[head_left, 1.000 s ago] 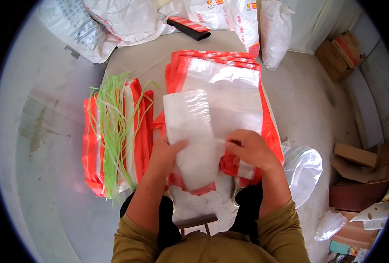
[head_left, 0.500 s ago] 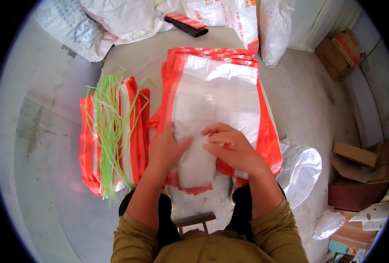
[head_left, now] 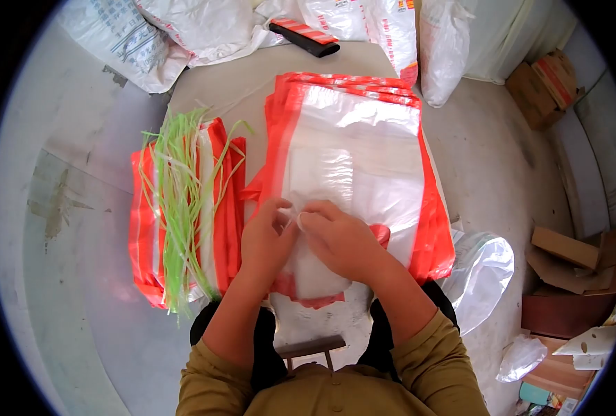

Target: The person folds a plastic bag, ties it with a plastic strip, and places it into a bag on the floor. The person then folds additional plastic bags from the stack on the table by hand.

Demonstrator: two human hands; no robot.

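Observation:
A stack of plastic bags (head_left: 384, 159), clear-white in the middle with red side bands, lies in front of me. Across its near half is a narrower piece of translucent plastic film (head_left: 336, 170), partly covered by my hands. My left hand (head_left: 270, 232) is over the left part of the stack, its fingers curled in toward the thumb. Close beside it, my right hand (head_left: 339, 239) is closed in a pinch, fingertips almost meeting those of the left. Something thin and whitish shows between the fingertips, too small to name.
Left of the stack lies a second bundle of red-and-white bags (head_left: 232, 208) with green plastic strips (head_left: 176, 208) across it. Filled white sacks (head_left: 204, 31) and a black roll (head_left: 308, 40) are at the back. A clear plastic bag (head_left: 485, 270) and cardboard boxes (head_left: 565, 249) stand right.
My right hand has moved left and closed from a loose spread. My left hand has curled its fingers, and the two hands now nearly touch. The view has shifted slightly.

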